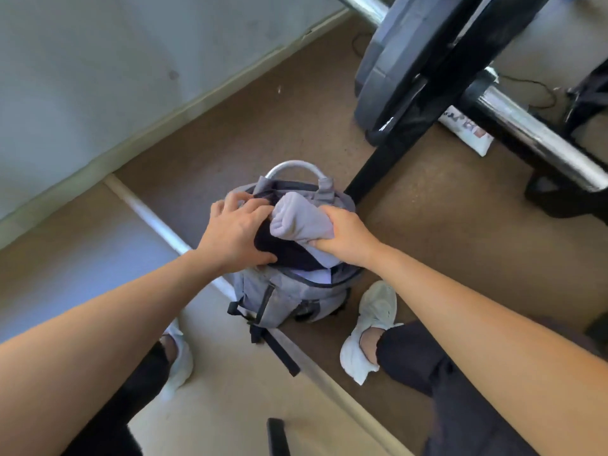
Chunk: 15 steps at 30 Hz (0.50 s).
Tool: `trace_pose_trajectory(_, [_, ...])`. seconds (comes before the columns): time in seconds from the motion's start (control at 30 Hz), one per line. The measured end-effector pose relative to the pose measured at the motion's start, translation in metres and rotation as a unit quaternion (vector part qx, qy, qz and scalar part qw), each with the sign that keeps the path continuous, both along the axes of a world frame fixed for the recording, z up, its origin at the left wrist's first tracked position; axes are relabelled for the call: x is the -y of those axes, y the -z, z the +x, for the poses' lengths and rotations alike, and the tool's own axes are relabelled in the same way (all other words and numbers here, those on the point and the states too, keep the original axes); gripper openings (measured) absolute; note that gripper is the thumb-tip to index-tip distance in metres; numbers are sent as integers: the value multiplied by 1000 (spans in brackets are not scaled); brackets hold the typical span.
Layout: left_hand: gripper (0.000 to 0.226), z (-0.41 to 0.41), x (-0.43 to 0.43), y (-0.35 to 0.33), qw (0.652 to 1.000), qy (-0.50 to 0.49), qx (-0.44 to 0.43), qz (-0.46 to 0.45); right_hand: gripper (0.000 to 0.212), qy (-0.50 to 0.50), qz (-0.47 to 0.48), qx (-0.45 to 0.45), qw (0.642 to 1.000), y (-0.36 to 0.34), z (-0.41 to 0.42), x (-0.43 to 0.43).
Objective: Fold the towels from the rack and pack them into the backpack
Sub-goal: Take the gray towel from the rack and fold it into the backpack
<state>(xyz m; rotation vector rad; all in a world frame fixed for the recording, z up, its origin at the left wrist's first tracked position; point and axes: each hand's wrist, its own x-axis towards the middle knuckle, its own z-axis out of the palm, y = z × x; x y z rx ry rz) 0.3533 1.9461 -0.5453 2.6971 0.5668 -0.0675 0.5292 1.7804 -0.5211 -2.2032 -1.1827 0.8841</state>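
A grey backpack (289, 296) stands upright on the floor between my feet, its top open. My right hand (345, 235) grips a rolled light-grey towel (301, 218), which lies in the bag's mouth with its rolled end pointing up and left. My left hand (238, 230) presses on the left rim of the opening, fingers spread over dark fabric (279, 246) inside the bag. A pale layer shows under the towel at the near rim. The bag's deeper contents are hidden.
A black weight rack with a grey plate (394, 64) and a chrome bar (539, 136) stands just right of and behind the bag. A wall and skirting (158, 116) run along the left. My white shoes (371, 327) flank the bag. A dark object (278, 436) lies near the bottom edge.
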Motion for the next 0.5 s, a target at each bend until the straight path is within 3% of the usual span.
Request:
trace_pose_trajectory(0.07, [111,-5,4,13,998,24,-35,38,27,-20,-29,23,999,32,1,8])
trace_pose_trajectory(0.17, [134,-9,11,23,992,68,-84,73,28,-69,-134,105,983,70,4,16])
trace_pose_trajectory(0.37, [143,-4,7,17,989,68,-98,85,43,-126,-189,240,944,116,-10,-3])
trace_pose_trajectory(0.5, [147,0,7,19,989,68,-108,71,64,-144,-281,205,926,150,-10,-5])
